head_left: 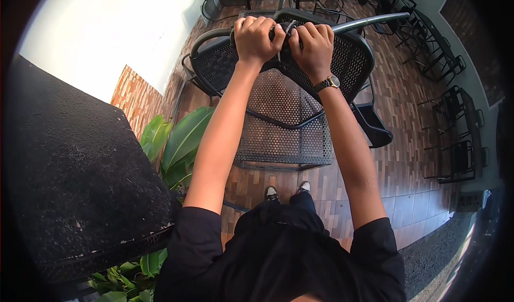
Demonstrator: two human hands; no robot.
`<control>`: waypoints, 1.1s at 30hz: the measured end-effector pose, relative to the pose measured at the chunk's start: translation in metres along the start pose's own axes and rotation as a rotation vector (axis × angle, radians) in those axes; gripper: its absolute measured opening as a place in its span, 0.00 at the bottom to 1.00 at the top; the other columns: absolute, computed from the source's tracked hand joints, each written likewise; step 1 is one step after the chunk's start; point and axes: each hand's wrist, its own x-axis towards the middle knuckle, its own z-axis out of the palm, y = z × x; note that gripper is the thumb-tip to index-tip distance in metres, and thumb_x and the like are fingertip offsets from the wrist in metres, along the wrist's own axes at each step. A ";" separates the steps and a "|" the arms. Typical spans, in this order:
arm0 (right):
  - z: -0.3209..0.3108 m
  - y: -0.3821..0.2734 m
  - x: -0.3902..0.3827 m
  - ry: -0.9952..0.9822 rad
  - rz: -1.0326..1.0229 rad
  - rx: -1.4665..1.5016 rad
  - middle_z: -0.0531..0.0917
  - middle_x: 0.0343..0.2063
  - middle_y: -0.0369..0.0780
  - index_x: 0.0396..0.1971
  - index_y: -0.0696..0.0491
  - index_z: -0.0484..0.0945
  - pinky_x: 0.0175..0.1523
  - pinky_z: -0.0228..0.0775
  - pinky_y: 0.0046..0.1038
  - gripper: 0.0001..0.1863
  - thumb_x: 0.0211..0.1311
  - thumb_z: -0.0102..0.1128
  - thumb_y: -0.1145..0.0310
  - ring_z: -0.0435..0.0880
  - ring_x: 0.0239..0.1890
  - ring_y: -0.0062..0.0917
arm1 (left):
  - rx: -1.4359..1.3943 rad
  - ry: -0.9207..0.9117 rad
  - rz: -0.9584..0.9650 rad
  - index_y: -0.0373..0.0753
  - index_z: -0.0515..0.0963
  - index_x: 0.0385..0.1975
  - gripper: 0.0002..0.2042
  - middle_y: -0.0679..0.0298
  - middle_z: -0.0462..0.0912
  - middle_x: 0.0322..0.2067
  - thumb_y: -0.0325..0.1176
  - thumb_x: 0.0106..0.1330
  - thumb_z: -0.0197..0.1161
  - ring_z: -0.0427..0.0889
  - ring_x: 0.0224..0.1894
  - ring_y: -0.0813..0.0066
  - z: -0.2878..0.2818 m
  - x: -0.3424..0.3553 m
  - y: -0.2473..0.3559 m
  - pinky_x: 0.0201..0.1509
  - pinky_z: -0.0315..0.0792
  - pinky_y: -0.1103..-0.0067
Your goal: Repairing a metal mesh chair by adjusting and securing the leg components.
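Note:
A black metal chair [350, 61] with perforated panels and grey tubular parts is held up in front of me, tilted over a perforated metal table [284, 144]. My left hand [257, 38] is closed round its dark upper edge. Close beside it, my right hand [313, 47], with a watch [327, 83] on the wrist, grips the same edge. Between the hands a small grey piece shows, too small to name. A silver-grey tube [375, 21] runs out to the right past my right hand. My fingers hide the part of the chair they hold.
To the left stand a rough black slab-like surface [80, 163] and broad green leaves [184, 136], beside a white wall [155, 29]. Several dark chairs and tables [458, 109] line the right side. The floor [396, 163] has a wood-strip pattern.

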 end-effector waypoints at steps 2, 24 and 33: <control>-0.002 -0.002 -0.001 -0.021 -0.003 -0.008 0.76 0.25 0.34 0.23 0.49 0.77 0.53 0.66 0.36 0.10 0.63 0.59 0.62 0.76 0.35 0.31 | -0.026 -0.005 0.012 0.42 0.79 0.19 0.14 0.66 0.82 0.22 0.43 0.60 0.57 0.80 0.30 0.63 -0.002 -0.001 -0.006 0.50 0.69 0.65; -0.080 0.011 -0.028 -0.035 0.064 0.018 0.76 0.23 0.35 0.19 0.51 0.75 0.50 0.69 0.34 0.12 0.61 0.59 0.62 0.76 0.32 0.31 | 0.128 -0.109 -0.001 0.41 0.84 0.26 0.12 0.63 0.87 0.28 0.40 0.61 0.56 0.84 0.34 0.63 -0.030 -0.012 0.084 0.50 0.70 0.68; -0.128 0.038 -0.043 -0.061 0.052 0.135 0.76 0.22 0.35 0.18 0.50 0.76 0.51 0.68 0.32 0.14 0.59 0.60 0.60 0.75 0.33 0.29 | 0.187 -0.072 0.004 0.40 0.83 0.25 0.13 0.62 0.86 0.26 0.39 0.60 0.53 0.83 0.32 0.62 -0.031 -0.023 0.136 0.50 0.70 0.68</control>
